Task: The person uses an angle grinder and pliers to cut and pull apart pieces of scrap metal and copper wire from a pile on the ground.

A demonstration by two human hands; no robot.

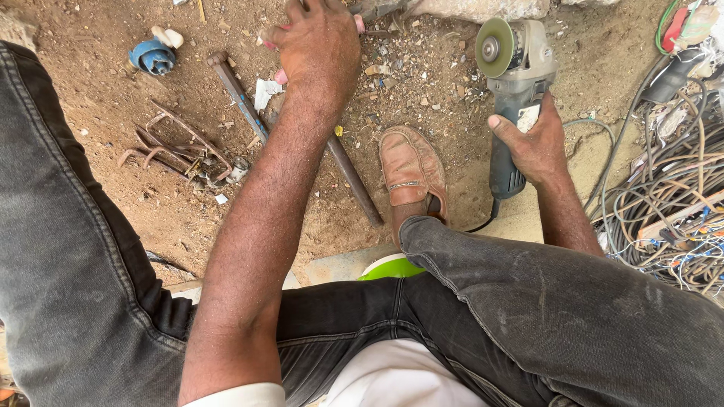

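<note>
My right hand (534,143) grips the grey-blue body of an angle grinder (516,68). Its disc (494,47) faces up and away from me, just above the dirt ground. My left hand (320,45) reaches forward to the top centre, its fingers closed around a small pink-ended object (280,76) that the hand mostly hides. A long metal rod (354,181) lies slanted on the ground under my left forearm. My brown shoe (411,172) rests between the rod and the grinder.
Rusty bent wire hooks (177,147) and a blue round part (153,56) lie at the left. A tangle of cables (671,188) fills the right edge. A stone slab (483,7) sits at the top. A green seat edge (392,266) shows between my legs.
</note>
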